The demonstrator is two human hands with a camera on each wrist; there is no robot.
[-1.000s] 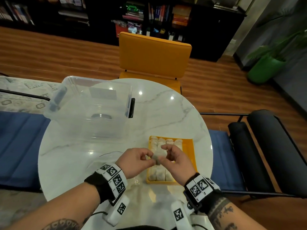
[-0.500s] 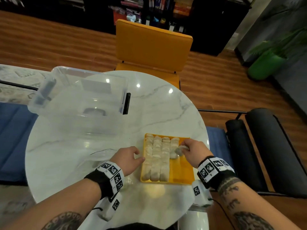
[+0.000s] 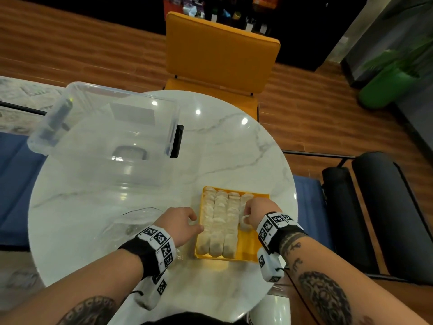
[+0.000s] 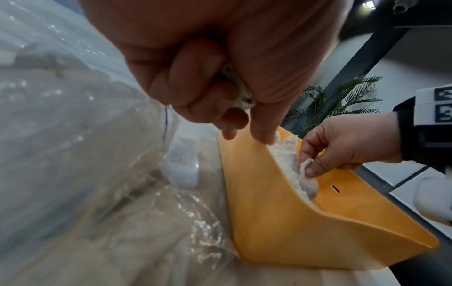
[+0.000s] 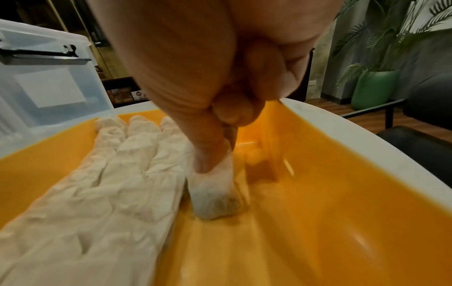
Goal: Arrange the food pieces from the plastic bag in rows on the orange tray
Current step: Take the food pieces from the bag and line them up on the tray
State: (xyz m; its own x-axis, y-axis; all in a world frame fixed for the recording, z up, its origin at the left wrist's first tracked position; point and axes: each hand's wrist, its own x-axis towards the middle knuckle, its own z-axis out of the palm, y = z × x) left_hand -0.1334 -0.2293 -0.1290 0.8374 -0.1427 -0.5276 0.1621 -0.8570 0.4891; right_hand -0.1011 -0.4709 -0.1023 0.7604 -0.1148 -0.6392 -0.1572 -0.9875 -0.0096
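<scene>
- My right hand (image 3: pixel 256 211) pinches a dumpling (image 5: pixel 215 197) between thumb and fingers, its base touching the floor of the orange tray (image 3: pixel 248 242), just right of the three full rows (image 3: pixel 219 221).
- It lies directly under my fingertips, at the near end of the short fourth row; I judge the gap towards me comes next.
- My left hand (image 3: pixel 179 222) rests at the tray's left rim, fingers curled around a small scrap; the plastic bag (image 3: pixel 131 222) lies beside it on the table (image 3: pixel 234 148).

This looks like a home living or dining room. A round marble table (image 3: pixel 234 141) stands on a wood plank floor (image 3: pixel 82 50), with an orange chair (image 3: pixel 220 55) pulled up, dark bookshelves (image 3: pixel 210 5) behind, a potted plant (image 3: pixel 386 85) in a green pot, and a patterned rug (image 3: pixel 21 90).
</scene>
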